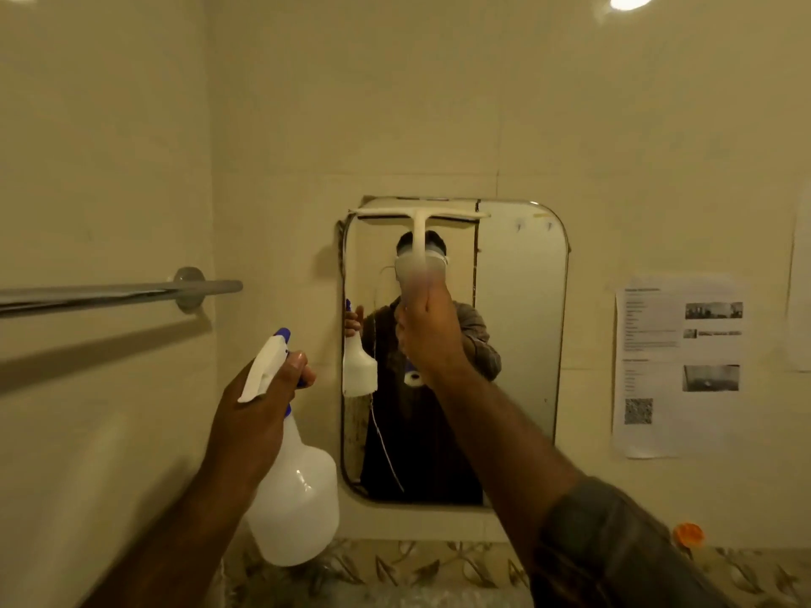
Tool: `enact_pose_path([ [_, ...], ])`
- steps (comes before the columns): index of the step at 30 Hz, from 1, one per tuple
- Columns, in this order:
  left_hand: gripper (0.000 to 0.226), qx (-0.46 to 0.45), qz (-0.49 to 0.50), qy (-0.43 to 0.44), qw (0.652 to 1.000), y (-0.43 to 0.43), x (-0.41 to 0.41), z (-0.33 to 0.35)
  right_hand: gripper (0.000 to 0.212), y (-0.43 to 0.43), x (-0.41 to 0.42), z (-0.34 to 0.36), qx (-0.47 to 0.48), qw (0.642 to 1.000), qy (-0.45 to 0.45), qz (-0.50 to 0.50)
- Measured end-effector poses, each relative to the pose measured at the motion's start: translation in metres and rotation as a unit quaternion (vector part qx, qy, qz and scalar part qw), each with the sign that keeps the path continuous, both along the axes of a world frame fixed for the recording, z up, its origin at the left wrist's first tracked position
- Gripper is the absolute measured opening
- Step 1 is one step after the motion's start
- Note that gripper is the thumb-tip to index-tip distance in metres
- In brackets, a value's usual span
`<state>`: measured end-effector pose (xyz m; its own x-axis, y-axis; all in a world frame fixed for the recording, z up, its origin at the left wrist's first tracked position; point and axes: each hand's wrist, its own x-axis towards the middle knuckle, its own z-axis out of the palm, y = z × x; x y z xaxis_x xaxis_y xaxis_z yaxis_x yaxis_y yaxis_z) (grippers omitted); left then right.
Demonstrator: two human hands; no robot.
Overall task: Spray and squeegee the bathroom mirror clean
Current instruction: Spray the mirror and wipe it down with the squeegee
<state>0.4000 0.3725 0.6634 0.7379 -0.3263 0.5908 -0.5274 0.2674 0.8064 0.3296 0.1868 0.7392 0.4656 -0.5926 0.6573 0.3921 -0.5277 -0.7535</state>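
Observation:
A rounded rectangular mirror point(518, 344) hangs on the tiled wall straight ahead. My right hand point(428, 333) is raised in front of it, shut on the handle of a white T-shaped squeegee point(419, 228). The squeegee blade lies level against the mirror's top edge, over its left half. My left hand point(259, 397) grips the neck of a white spray bottle point(298, 498) with a blue-tipped trigger head, held left of the mirror and below its middle. The mirror reflects a person, the bottle and the squeegee.
A chrome towel bar point(109, 294) juts out from the left wall at about mirror height. A printed paper sheet point(678, 366) is stuck to the wall right of the mirror. An orange object point(689, 533) sits low at the right, above patterned tiles point(395, 568).

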Motion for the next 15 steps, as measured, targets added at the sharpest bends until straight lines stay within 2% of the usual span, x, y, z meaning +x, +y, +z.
enact_pose_path([
  [2, 0.037, -0.002, 0.007, -0.003, 1.0, 0.006, 0.004, 0.002, 0.038, -0.004, 0.016, 0.021, -0.011, 1.0, 0.009, 0.01],
  [3, 0.039, -0.003, 0.012, -0.005, 1.0, 0.009, 0.006, 0.002, 0.042, -0.005, 0.022, 0.023, -0.02, 1.0, 0.018, -0.016],
  [5, 0.044, -0.002, 0.017, -0.006, 1.0, 0.015, 0.011, 0.001, 0.053, -0.003, 0.029, 0.011, -0.04, 0.995, 0.032, -0.087],
  [7, 0.046, -0.003, 0.023, -0.003, 1.0, 0.018, 0.015, -0.001, 0.054, 0.001, 0.034, -0.014, -0.055, 0.994, 0.028, -0.093],
  [9, 0.046, -0.001, 0.028, 0.002, 1.0, 0.019, 0.02, -0.003, 0.04, 0.002, 0.041, -0.042, -0.063, 0.994, 0.042, -0.078],
  [11, 0.039, 0.006, 0.027, 0.003, 1.0, 0.019, 0.023, -0.006, 0.012, 0.006, 0.044, -0.073, -0.034, 0.996, 0.056, -0.053],
  [15, 0.048, 0.01, 0.022, 0.007, 1.0, 0.018, 0.027, -0.013, 0.016, 0.015, 0.037, -0.146, 0.009, 0.995, 0.088, -0.048],
])
